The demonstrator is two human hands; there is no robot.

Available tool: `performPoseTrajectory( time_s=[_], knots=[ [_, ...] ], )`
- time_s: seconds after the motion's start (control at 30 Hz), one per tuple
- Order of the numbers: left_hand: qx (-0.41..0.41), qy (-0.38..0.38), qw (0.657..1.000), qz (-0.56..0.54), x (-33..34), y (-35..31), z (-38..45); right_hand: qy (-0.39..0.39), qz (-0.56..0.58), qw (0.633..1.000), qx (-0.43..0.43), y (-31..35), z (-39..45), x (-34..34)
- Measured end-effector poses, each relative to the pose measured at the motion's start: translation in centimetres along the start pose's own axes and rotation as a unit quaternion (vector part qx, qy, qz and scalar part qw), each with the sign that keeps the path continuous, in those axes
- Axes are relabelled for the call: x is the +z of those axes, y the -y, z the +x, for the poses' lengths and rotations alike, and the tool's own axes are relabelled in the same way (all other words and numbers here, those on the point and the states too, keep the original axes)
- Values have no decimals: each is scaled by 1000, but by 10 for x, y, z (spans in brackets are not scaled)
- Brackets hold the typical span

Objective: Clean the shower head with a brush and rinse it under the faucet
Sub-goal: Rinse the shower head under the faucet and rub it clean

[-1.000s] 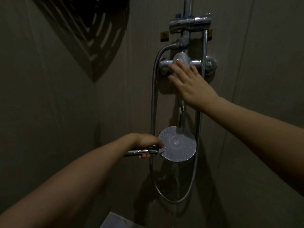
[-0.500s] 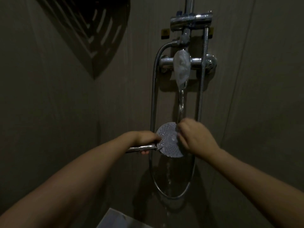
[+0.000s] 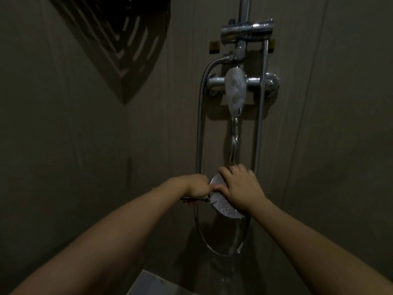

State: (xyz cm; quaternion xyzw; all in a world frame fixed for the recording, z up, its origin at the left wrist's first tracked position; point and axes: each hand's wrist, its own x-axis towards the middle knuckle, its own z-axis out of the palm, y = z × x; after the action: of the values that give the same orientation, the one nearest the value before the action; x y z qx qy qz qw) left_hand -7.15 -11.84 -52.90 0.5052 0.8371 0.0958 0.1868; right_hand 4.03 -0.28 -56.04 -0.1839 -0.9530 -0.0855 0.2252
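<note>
Nearest, at about six o'clock along the bottom edge, a pale angled surface [image 3: 153, 284] shows between the two forearms; what it is cannot be told. Beyond it, the left hand [image 3: 196, 186] has its fingers curled round the chrome handle [image 3: 194, 198] of the shower head [image 3: 223, 204], gripping it at nine o'clock of the round face. The shower head is held near the middle of the view, tilted, its perforated face turned toward the camera. The right hand [image 3: 240, 188] lies over that face from the three o'clock side, fingers bent and spread across the nozzles, thumb touching the disc near the left hand; it presses on the head more than it grips it. A stream of water [image 3: 234, 137] falls from twelve o'clock onto the right hand's knuckles. Farther back, the chrome faucet [image 3: 236, 90] is mounted on the wall, with a flexible hose [image 3: 200, 128] looping down on its left and round beneath the hands. At ten o'clock, high up, hangs a dark slatted corner shelf [image 3: 119, 39].
</note>
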Motion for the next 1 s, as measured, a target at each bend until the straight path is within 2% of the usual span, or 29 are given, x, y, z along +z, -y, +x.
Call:
performPoseTrajectory(
  time_s=[0.07,0.17,0.23,0.3,0.37,0.47,0.5,0.57,0.63,0.77,0.83,0.9,1.0],
  knots=[
    [0,-12,1000,12,0,1,-2,5,20,999,49,-3,11,-2],
    [0,-30,1000,-8,2,5,-4,-39,52,987,146,2,22,-2],
    [-1,-45,999,-25,3,8,-4,-69,24,991,110,8,23,4],
    [6,-45,999,-16,8,10,-4,-59,6,996,67,11,18,5],
    [10,-38,999,0,15,11,-3,-33,49,994,96,4,18,2],
    [6,-43,999,-14,26,13,0,-35,166,965,199,0,21,2],
    [5,-53,998,-26,28,13,1,-50,151,968,196,6,19,1],
    [1,-81,994,-78,29,14,2,-75,35,990,114,15,16,12],
    [2,-91,989,-115,29,13,1,-52,-22,997,61,16,15,14],
    [1,-78,991,-109,40,10,1,16,31,994,106,-1,30,-1],
    [-2,-88,987,-131,44,10,4,-11,29,994,101,2,30,-2],
    [-8,-107,982,-157,44,13,8,-46,3,997,56,12,24,7],
    [-9,-114,976,-185,51,17,11,-23,-15,999,30,15,19,15]
  ],
)
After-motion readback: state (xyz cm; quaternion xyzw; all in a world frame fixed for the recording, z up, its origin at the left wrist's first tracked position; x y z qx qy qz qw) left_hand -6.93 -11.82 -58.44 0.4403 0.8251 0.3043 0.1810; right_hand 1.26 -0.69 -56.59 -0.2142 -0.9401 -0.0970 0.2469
